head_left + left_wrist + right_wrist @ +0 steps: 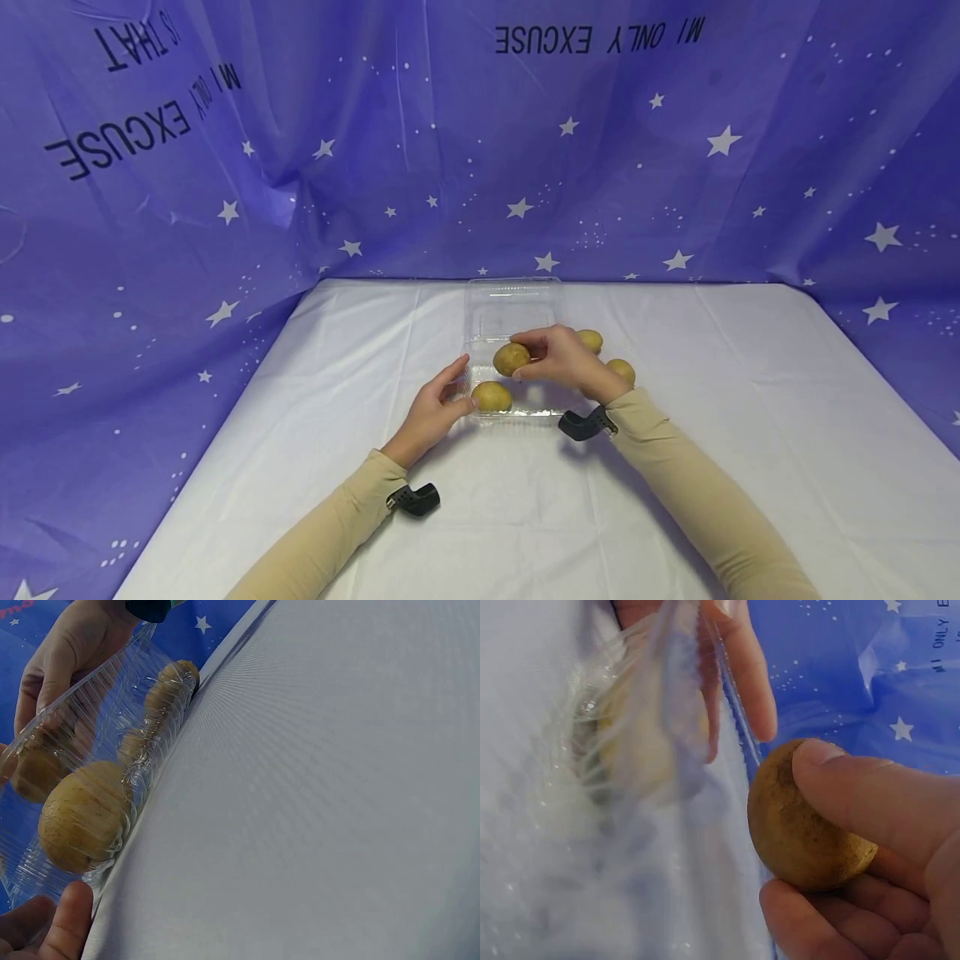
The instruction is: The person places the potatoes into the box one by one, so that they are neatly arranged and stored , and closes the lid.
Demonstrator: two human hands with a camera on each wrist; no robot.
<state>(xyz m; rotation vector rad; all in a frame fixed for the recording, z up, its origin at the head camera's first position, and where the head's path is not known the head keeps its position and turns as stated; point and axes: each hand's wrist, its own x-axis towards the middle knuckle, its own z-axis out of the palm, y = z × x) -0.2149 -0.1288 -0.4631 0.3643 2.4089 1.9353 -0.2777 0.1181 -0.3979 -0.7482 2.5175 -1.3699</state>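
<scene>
A potato (511, 359) is pinched between the thumb and fingers of my right hand (561, 360), above a clear plastic clamshell box (537, 400). Inside the box, at its front left, lies another potato (491, 397). My left hand (433, 410) rests against the left side of the box with fingers extended and its thumb near the front corner. In the right wrist view, the held potato (802, 821) shows brown marks on its skin. The left wrist view looks through the ribbed wall at the potato in the box (86, 817).
Two more potatoes, one farther back (591, 340) and one nearer (622, 371), lie right of the box, partly behind my right hand. The box's lid (513, 315) is folded back, away from me. A white cloth (750, 433) covers the table, with a purple starred curtain (600, 167) behind.
</scene>
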